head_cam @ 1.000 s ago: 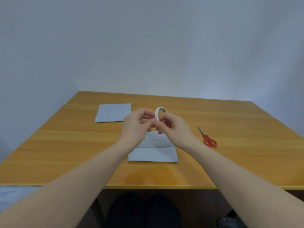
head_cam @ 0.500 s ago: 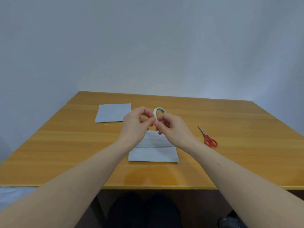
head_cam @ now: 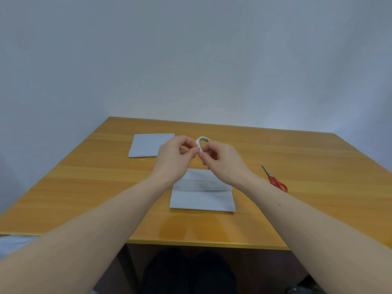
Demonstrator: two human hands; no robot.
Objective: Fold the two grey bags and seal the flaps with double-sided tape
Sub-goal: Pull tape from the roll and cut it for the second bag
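Both hands have barely shifted since a second ago; the tape roll [head_cam: 203, 141] has turned slightly in the curled right hand [head_cam: 220, 162], while the left hand [head_cam: 176, 155] pinches at its edge above the near grey bag [head_cam: 202, 199] (flap folded, unsealed). The free end may tear short or stick to fingertips; the far grey bag [head_cam: 148, 145] lies untouched.

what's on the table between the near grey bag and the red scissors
Nothing: in the head view, only bare wooden table lies between the near grey bag and the red scissors. The right forearm crosses above it.
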